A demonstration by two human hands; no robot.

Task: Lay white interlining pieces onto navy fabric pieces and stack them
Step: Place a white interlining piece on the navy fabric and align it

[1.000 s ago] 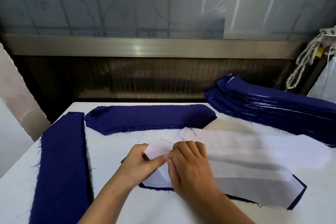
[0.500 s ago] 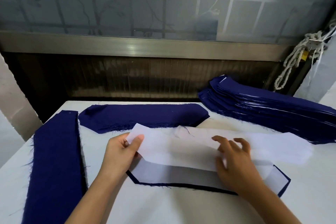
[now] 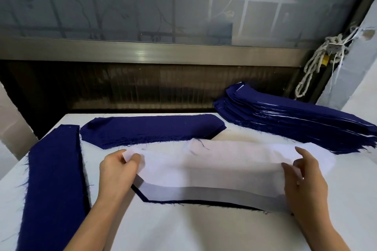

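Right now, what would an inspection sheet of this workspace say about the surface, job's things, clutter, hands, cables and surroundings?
surface: white table, with fabric pieces spread over it.
job's things: white piece held stretched over a navy piece that is already lined in white; tall navy stack back right; navy pile back centre; navy strip along the left.
clutter: nothing seen.
hands: left hand pinches the white piece's left end; right hand holds its right end.
cables: nothing seen; a knotted rope hangs at far right.
surroundings: frosted window above a metal sill.
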